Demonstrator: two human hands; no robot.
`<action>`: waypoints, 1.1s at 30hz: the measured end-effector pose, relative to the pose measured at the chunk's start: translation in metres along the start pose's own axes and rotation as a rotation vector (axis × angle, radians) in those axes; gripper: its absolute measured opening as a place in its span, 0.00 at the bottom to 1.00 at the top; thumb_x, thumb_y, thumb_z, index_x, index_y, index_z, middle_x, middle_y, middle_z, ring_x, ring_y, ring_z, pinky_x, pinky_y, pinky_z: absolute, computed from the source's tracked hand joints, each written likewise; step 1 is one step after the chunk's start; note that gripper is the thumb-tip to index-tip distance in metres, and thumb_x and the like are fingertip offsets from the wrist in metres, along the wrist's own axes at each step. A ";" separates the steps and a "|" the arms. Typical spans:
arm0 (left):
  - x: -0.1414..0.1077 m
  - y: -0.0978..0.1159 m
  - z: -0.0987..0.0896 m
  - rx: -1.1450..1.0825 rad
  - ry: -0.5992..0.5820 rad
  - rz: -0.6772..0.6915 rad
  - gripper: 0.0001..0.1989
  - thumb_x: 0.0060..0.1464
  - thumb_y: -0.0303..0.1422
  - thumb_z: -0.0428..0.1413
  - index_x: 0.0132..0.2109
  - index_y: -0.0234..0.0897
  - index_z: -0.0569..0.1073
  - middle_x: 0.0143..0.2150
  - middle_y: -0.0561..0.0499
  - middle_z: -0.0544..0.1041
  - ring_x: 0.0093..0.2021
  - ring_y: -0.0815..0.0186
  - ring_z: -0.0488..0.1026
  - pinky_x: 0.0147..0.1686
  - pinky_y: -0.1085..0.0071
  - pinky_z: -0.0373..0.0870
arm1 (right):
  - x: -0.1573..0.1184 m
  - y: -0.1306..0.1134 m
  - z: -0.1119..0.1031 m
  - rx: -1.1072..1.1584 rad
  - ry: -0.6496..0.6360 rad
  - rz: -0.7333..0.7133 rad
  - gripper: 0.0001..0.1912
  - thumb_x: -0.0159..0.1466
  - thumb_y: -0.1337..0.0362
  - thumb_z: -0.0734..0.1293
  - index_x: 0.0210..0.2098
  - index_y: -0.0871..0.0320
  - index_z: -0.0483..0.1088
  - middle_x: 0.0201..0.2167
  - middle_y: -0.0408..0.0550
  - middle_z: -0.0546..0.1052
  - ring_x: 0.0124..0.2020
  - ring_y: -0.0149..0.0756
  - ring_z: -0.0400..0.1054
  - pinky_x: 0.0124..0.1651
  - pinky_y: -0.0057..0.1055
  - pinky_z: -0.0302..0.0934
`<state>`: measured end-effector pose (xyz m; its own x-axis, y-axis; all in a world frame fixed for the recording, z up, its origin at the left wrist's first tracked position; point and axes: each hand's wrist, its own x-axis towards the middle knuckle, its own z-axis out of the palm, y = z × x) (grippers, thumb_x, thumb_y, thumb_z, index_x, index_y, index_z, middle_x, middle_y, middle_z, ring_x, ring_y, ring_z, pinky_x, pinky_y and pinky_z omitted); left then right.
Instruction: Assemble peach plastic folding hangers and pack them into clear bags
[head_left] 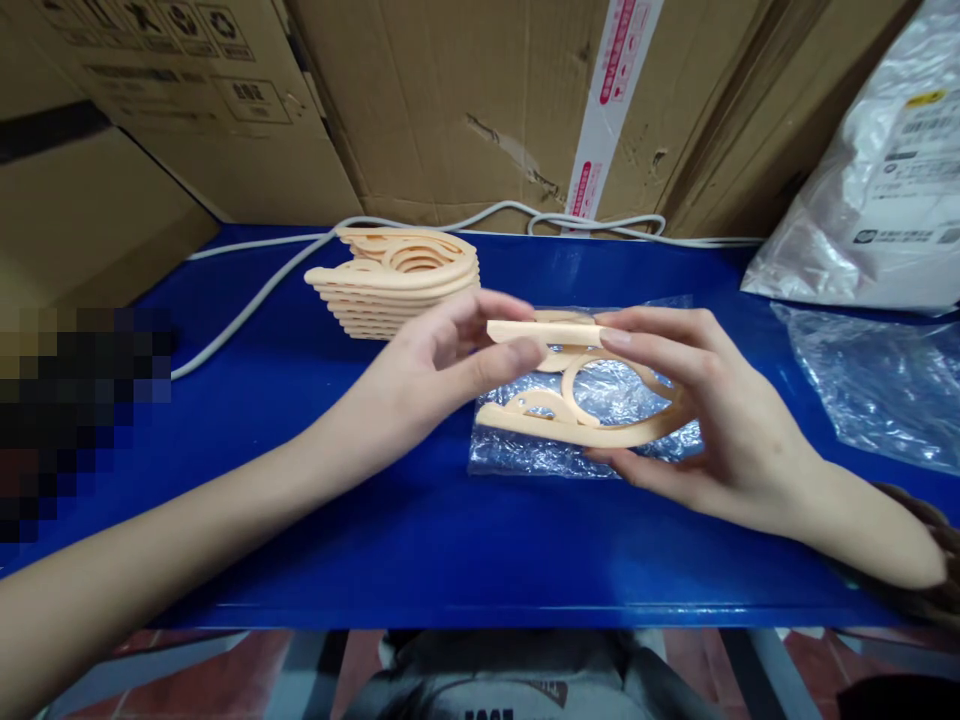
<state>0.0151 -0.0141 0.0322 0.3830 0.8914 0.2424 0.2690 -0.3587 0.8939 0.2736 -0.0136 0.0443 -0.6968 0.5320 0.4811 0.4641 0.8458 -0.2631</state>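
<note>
A peach plastic piece with a ring-shaped cut-out, looking like a folding hanger (pixel 551 430), is held just above the blue table. My right hand (pixel 697 400) grips its right end, fingers over the upper bar and thumb under the lower curved edge. At the upper bar's left end, the thumb and fingers of my left hand (pixel 472 350) are closed round it. Beneath lies a clear plastic bag (pixel 517 460), partly covered by the piece and my right hand. Left of it stands a stack of similar peach hangers (pixel 397 285), its right part behind my left hand.
A white cable (pixel 255 300) runs along the back of the blue table (pixel 420 540). Cardboard boxes (pixel 450 100) form a wall behind. A labelled plastic package (pixel 877 190) stands at the back right, with another clear bag (pixel 885 400) before it. A blurred patch covers the left edge.
</note>
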 end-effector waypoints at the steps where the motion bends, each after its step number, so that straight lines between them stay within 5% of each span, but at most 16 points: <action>1: 0.001 0.001 0.001 -0.046 -0.093 -0.045 0.21 0.66 0.46 0.53 0.55 0.34 0.73 0.49 0.43 0.81 0.46 0.59 0.79 0.39 0.65 0.79 | 0.000 0.000 0.001 0.010 0.011 -0.003 0.37 0.65 0.59 0.72 0.70 0.44 0.56 0.64 0.53 0.67 0.63 0.53 0.65 0.61 0.52 0.66; 3: 0.001 0.003 0.005 -0.086 -0.221 -0.118 0.16 0.64 0.44 0.55 0.45 0.35 0.79 0.41 0.46 0.83 0.40 0.59 0.80 0.35 0.65 0.78 | 0.001 -0.001 0.003 0.037 0.020 -0.018 0.38 0.65 0.59 0.72 0.70 0.44 0.55 0.64 0.53 0.67 0.62 0.53 0.65 0.61 0.53 0.66; 6: -0.001 0.005 0.011 -0.082 -0.236 -0.184 0.17 0.59 0.45 0.59 0.35 0.36 0.80 0.35 0.48 0.83 0.32 0.60 0.79 0.28 0.66 0.75 | 0.002 -0.002 0.004 0.048 0.008 -0.036 0.38 0.65 0.57 0.72 0.70 0.45 0.56 0.65 0.54 0.66 0.63 0.54 0.65 0.61 0.53 0.66; 13: -0.003 0.000 0.013 -0.026 -0.197 -0.194 0.18 0.57 0.47 0.60 0.35 0.36 0.81 0.30 0.50 0.81 0.28 0.62 0.76 0.24 0.69 0.71 | 0.002 -0.003 0.006 0.049 -0.020 -0.033 0.38 0.64 0.59 0.72 0.70 0.48 0.56 0.65 0.55 0.66 0.63 0.54 0.65 0.62 0.52 0.65; 17: -0.003 -0.001 0.009 0.039 -0.152 -0.077 0.19 0.62 0.47 0.57 0.47 0.37 0.80 0.44 0.47 0.82 0.38 0.61 0.79 0.32 0.68 0.75 | 0.003 0.004 -0.008 0.085 -0.024 0.029 0.42 0.63 0.58 0.73 0.72 0.43 0.51 0.66 0.53 0.65 0.64 0.55 0.64 0.65 0.55 0.63; 20: -0.001 -0.002 -0.001 0.165 -0.119 0.050 0.23 0.64 0.47 0.56 0.59 0.39 0.72 0.60 0.44 0.76 0.53 0.58 0.77 0.48 0.64 0.78 | 0.002 0.021 -0.036 0.087 -0.067 0.182 0.44 0.63 0.54 0.73 0.73 0.44 0.50 0.67 0.54 0.63 0.66 0.54 0.62 0.67 0.50 0.61; 24: 0.003 -0.009 -0.017 0.488 -0.320 0.202 0.41 0.58 0.52 0.62 0.71 0.41 0.59 0.75 0.39 0.56 0.74 0.49 0.54 0.70 0.49 0.58 | -0.007 0.061 -0.081 -0.026 -0.167 0.371 0.44 0.64 0.41 0.70 0.73 0.47 0.53 0.62 0.52 0.69 0.64 0.50 0.64 0.61 0.42 0.63; 29: 0.004 -0.019 -0.025 0.688 -0.477 0.191 0.51 0.56 0.58 0.60 0.75 0.38 0.50 0.77 0.34 0.46 0.77 0.44 0.43 0.71 0.44 0.53 | -0.026 0.104 -0.109 -0.089 -0.310 0.522 0.55 0.52 0.27 0.68 0.70 0.50 0.59 0.60 0.55 0.73 0.58 0.52 0.69 0.48 0.47 0.64; 33: 0.003 -0.023 -0.024 0.742 -0.525 0.140 0.53 0.57 0.59 0.57 0.76 0.34 0.45 0.77 0.31 0.43 0.77 0.45 0.42 0.71 0.46 0.53 | -0.030 0.109 -0.107 -0.362 -0.356 0.435 0.51 0.51 0.26 0.67 0.62 0.54 0.69 0.51 0.56 0.80 0.54 0.53 0.72 0.54 0.57 0.56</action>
<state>-0.0108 0.0038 0.0210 0.7583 0.6511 -0.0343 0.6184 -0.7016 0.3540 0.4036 0.0581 0.0905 -0.5135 0.8550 0.0730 0.8548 0.5171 -0.0436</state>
